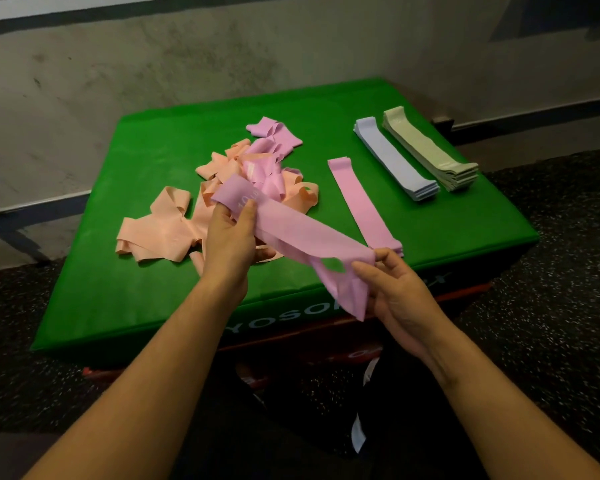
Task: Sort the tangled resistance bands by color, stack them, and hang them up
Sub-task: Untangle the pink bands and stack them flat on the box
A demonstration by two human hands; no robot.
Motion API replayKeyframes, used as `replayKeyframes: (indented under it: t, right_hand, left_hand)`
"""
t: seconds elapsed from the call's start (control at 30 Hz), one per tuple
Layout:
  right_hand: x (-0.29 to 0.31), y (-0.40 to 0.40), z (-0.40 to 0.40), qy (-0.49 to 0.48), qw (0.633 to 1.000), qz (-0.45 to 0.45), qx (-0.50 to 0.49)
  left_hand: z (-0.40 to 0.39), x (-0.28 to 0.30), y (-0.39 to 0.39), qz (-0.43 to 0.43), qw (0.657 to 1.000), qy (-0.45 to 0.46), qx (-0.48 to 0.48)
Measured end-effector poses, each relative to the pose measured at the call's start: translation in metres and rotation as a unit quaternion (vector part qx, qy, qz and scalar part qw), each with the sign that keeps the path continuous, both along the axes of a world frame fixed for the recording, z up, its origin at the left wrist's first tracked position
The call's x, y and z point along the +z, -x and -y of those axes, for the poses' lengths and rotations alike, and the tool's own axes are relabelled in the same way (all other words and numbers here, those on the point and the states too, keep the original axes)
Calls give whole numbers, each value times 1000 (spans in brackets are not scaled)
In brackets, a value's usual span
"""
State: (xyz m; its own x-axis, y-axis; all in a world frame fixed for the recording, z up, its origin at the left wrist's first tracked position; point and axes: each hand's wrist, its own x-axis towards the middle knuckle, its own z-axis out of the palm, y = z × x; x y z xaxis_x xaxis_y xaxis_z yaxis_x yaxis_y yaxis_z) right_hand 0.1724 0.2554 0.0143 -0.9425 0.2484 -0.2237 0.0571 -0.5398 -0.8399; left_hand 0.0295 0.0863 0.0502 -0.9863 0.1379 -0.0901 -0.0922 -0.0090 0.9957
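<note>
The lettering on the box front (291, 320) below the green cover (146, 299) is partly hidden by the draped pink band (302, 233) and the cover's edge, so only a few letters read. The near end of the pink stack (362, 202) at centre right sits behind the right thumb. In the middle of the frame the tangled pile (250, 174) of pink and peach bands overlaps so much that single bands cannot be counted.

Both forearms reach up from the bottom edge. The left hand (231, 237), at centre, has its fingers threaded through one loop end of the pink band, thumb pressing on top, beside a faint printed mark. The right hand (394, 289), lower right of centre, pinches the other, twisted end between thumb and fingers. Blue stack (394, 157) and green stack (430, 150) lie side by side at upper right
</note>
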Motion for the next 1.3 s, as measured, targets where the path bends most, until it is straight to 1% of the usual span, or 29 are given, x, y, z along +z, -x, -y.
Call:
replayKeyframes:
  t: [0.07,0.2,0.33,0.43,0.5,0.57,0.63,0.73,0.8,0.83,0.9,0.97,1.0,1.03,1.1,1.13,1.17,1.2,1.23,1.3]
  right_hand:
    - [-2,-2,-1,31,999,7,8]
    - [-6,-6,2,10,998,28,50]
    - [-3,-6,2,45,998,29,21]
    - [-6,-7,3,56,998,32,29]
    - [-6,-10,2,90,995,28,35]
    - [-9,-14,-2,180,982,-5,60]
    - [-13,-19,-8,249,962,-55,100]
    - [-14,-23,-13,258,949,-104,146]
    - [-11,-23,-14,232,957,-105,137]
    - [-11,-22,-14,203,969,-84,111]
    - [-11,-18,-13,107,994,-5,37]
    - [-12,-12,-11,-17,997,69,-39]
    - [-15,-11,-12,-83,989,90,-80]
    - [-19,-9,-13,-162,974,104,-119]
    - [-26,-9,-17,-326,924,115,-163]
    - [-28,-9,-18,-372,905,116,-171]
    - [-29,-8,-19,-384,900,113,-173]
    - [-27,-7,-19,-357,913,107,-169]
    - [-25,-7,-18,-292,938,97,-160]
    - [-18,-8,-19,-119,986,60,-103]
  left_hand:
    - [-4,-2,-1,-4,1000,1,-2]
    - [-11,-4,-3,-10,1000,-8,10]
    - [-12,-7,0,-4,999,-8,45]
    - [-13,-9,0,35,997,-50,51]
    - [-16,-12,-2,70,993,-85,46]
    - [-18,-17,-4,77,992,-86,45]
    - [-18,-23,-5,71,994,-63,47]
    - [-17,-28,-6,71,997,-10,27]
    - [-17,-29,-6,55,998,10,28]
    - [-16,-29,-5,44,998,17,30]
    - [-15,-29,-7,30,999,30,29]
    - [-14,-29,-9,24,999,46,17]
    - [-14,-28,-12,19,999,50,7]
    - [-15,-27,-15,12,999,50,-3]
    - [-17,-24,-20,-7,999,45,-5]
    - [-18,-22,-21,-17,999,40,-2]
    - [-18,-21,-22,-26,999,37,0]
    - [-18,-20,-22,-33,999,32,-2]
    - [-19,-20,-21,-36,999,25,-3]
    - [-18,-20,-17,-31,999,10,10]
